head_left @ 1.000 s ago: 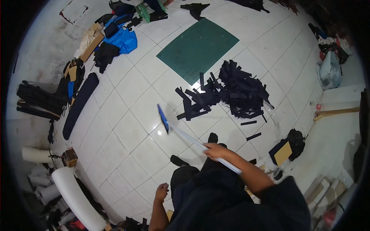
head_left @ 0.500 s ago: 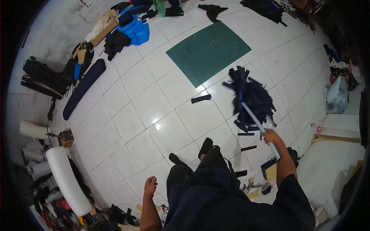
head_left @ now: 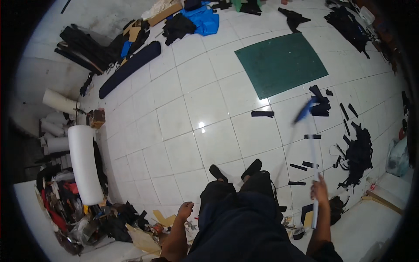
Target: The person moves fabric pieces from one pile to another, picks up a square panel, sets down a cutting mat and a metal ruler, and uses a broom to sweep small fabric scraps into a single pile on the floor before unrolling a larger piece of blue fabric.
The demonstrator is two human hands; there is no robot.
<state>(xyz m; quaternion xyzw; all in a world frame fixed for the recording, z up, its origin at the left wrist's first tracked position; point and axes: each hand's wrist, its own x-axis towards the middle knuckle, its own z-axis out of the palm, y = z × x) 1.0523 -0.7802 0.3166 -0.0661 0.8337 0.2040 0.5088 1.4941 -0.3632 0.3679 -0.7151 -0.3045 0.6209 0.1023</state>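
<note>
My right hand [head_left: 319, 190] is closed round the pale handle of a broom [head_left: 304, 111]. The broom's blue head, smeared by motion, is over the tiles just left of a small heap of dark fabric scraps [head_left: 321, 108]. Farther right lies a bigger, ragged pile of dark scraps [head_left: 359, 153]. Several narrow dark strips lie near the handle, among them one strip [head_left: 297, 183] close to my right hand. Low at my left side, my left hand [head_left: 186, 210] has its fingers curled in, with nothing seen in them.
A green mat [head_left: 281, 65] lies flat ahead. Along the left are a long dark roll [head_left: 131, 70], a white roll [head_left: 84, 165] and heaped scraps [head_left: 70, 209]. Dark cloth [head_left: 347, 28] lies at the far right, a plastic bag [head_left: 397, 157] by the right edge.
The big dark pile, formerly under the broom, now lies farther right, apart from a small heap. The broom head has swung clear to the left of the scraps. The whole view has shifted.
</note>
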